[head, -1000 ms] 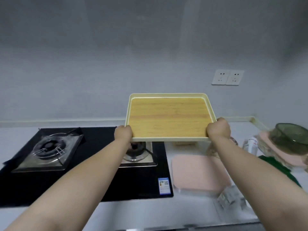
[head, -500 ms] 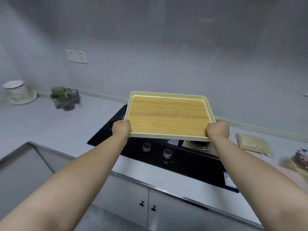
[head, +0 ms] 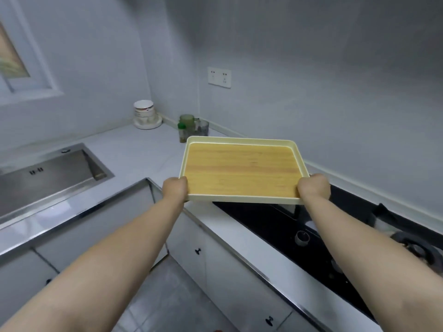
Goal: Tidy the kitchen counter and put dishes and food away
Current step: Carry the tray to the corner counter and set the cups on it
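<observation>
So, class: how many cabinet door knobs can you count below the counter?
3: one knob on the door under the tray, one lower right near the frame's bottom, one partly hidden by the left forearm. Others may be hidden.

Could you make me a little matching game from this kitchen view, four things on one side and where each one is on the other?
Things:
1. tray
2. stack of bowls
3. sink
4. wall socket

Places:
A. sunk into the counter at far left
B. in the far corner of the counter
C. held in the air by both hands
D. on the wall above the counter

Pairs: 1-C, 2-B, 3-A, 4-D
</observation>
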A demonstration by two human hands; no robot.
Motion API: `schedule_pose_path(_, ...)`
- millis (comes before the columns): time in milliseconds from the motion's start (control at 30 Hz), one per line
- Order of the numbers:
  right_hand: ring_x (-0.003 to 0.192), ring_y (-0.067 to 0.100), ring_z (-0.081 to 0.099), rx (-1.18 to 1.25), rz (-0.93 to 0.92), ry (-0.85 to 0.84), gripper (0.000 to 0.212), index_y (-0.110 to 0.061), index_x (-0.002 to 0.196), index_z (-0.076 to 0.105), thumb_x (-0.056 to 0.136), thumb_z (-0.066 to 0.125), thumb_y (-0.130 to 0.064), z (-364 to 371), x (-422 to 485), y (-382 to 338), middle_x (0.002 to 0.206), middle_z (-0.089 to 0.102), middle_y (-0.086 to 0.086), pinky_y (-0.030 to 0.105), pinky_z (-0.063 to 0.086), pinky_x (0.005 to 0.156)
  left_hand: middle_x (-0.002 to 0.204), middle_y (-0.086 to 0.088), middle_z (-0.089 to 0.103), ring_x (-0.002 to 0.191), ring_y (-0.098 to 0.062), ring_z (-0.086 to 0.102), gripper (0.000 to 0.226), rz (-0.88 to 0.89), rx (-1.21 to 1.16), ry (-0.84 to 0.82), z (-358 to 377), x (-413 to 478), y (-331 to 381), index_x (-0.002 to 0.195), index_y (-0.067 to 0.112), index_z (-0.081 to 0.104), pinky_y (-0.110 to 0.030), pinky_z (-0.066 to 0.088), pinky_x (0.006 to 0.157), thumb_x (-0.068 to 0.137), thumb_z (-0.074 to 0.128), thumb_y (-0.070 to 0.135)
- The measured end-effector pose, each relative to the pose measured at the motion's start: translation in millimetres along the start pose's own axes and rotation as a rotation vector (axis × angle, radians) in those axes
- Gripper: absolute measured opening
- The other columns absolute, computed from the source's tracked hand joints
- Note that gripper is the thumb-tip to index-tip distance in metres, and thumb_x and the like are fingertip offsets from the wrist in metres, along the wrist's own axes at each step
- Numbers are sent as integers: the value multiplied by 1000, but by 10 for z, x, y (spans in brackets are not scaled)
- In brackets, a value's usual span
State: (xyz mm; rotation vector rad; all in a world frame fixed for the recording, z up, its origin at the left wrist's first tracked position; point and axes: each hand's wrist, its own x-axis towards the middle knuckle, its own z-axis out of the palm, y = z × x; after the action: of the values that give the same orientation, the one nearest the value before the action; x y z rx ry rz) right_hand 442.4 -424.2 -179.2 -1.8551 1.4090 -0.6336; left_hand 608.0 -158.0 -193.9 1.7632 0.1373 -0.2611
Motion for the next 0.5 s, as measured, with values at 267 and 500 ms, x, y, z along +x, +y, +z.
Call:
schedule_pose_path(267, 92, 36, 58, 35, -20, -177, 23, 0, 101, 60, 84, 45, -4, 1290, 201, -707, 102, 63, 18, 31, 41, 72, 76, -11, 49, 83, -31, 53, 25, -51, 2, 180, -498, 996, 62, 66, 10, 45, -52, 53, 82, 91, 44, 14)
schedule_pose_path(500, 58, 22, 46, 3, -34, -342, 11, -6, 75, 49, 85, 47, -6, 2352, 426, -1462, 78, 54, 11, 28, 35, 52, 82, -15, 52, 80, -32, 52, 18, -108, 19, 324, -839, 1955, 255, 90, 1, 50, -41, 51, 74, 93, 45, 18)
